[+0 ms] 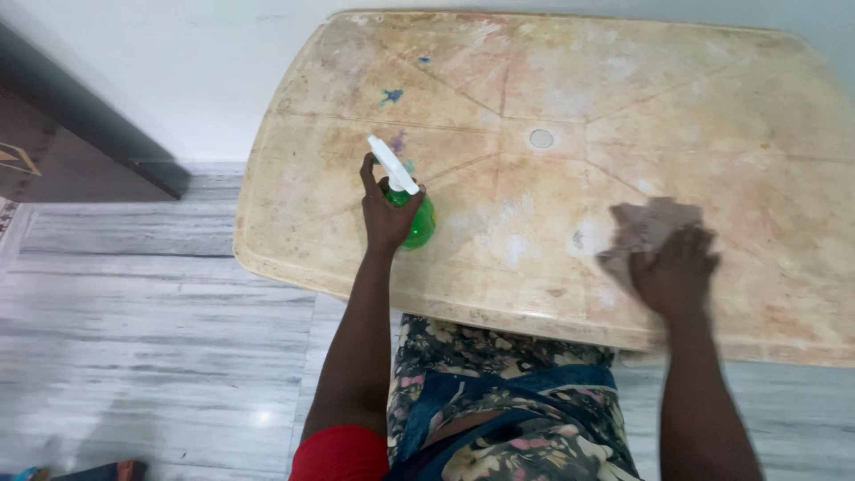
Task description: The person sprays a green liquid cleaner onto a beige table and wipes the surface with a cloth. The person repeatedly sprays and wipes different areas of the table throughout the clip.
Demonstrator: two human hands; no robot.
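The left hand (385, 212) is closed around a green spray bottle (411, 207), upright above the stained counter (552, 80). The right hand (674, 272) presses flat on a grey cloth (643, 227) against the surface, fingers spread to hold it down.

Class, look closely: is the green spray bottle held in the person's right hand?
No, the left hand grips the green spray bottle; the right hand presses a cloth.

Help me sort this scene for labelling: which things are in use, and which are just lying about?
In use:
left hand gripping the green spray bottle
right hand pressing the cloth
stained table

Lying about:
dark wooden furniture by the wall
sandal on the floor
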